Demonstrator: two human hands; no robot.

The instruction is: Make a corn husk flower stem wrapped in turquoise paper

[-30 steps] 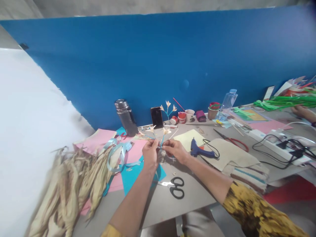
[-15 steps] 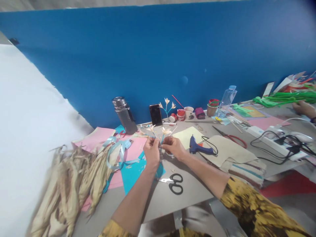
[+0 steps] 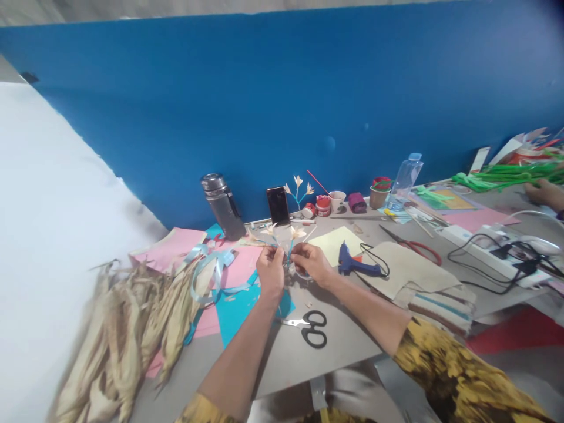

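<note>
Between my hands is a stem of artificial flowers [image 3: 298,232], with cream petals and thin blue-wrapped stalks. My left hand [image 3: 270,271] is closed, its thumb and fingers pinching the stalks from the left. From the right, my right hand [image 3: 312,262] pinches the stem just below a bloom. Both sets of fingertips are close together, and the lower stem is partly hidden by them. Black-handled scissors [image 3: 314,329] lie on the table below my hands. A similar flower sprig [image 3: 298,191] stands upright behind, near a dark phone [image 3: 277,205].
Dried husks [image 3: 118,329], coiled light-blue ribbon [image 3: 211,276] and coloured paper [image 3: 233,308] lie left. A thermos [image 3: 221,205] stands behind. Rightward are a blue glue gun [image 3: 359,262], red-handled pliers [image 3: 414,245], a corded power strip [image 3: 489,252] and another person's hand [image 3: 544,192] by green strips [image 3: 515,176].
My right hand's fingers have shifted slightly at the stem, and more blue stalk shows between my hands. The other person's hand has moved slightly. Otherwise the scene looks the same.
</note>
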